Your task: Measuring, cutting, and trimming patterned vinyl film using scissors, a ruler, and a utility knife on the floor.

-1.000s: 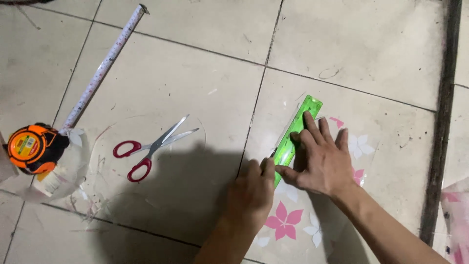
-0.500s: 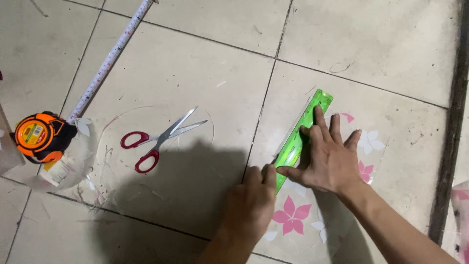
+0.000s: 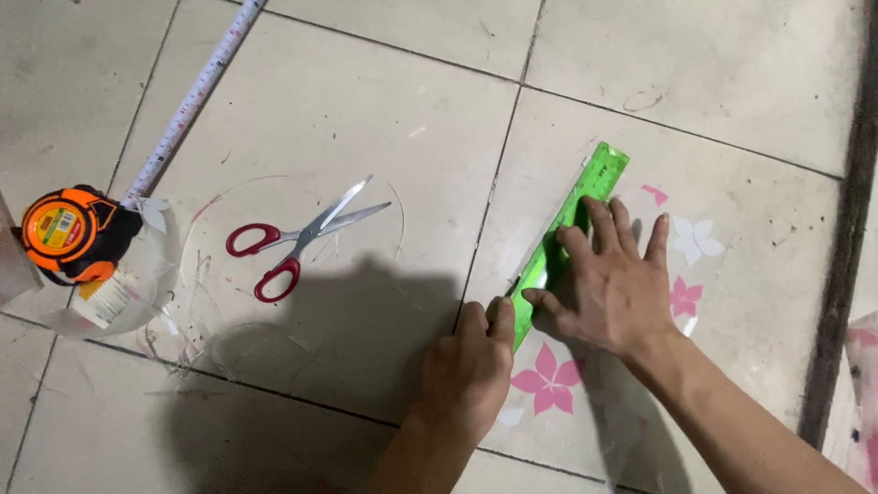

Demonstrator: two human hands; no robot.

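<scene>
On the floor, right hand (image 3: 611, 285) presses flat, ungrasping, on the green ruler (image 3: 569, 236) running diagonally up-right; left hand (image 3: 471, 364), clenched, sits at its near end.

Two bare forearms reaching up from the bottom edge toward a ruler (image 3: 569, 240). Left hand (image 3: 471, 364) loosely curled, knuckles up, fingertips at the ruler's near end. Right hand (image 3: 611, 282) flat and palm down just right of the ruler, fingers spread and pointing away, thumb and forefinger pressed onto the ruler's near half. Right forearm slanting in from the lower right corner; left forearm rising nearly straight.
</scene>
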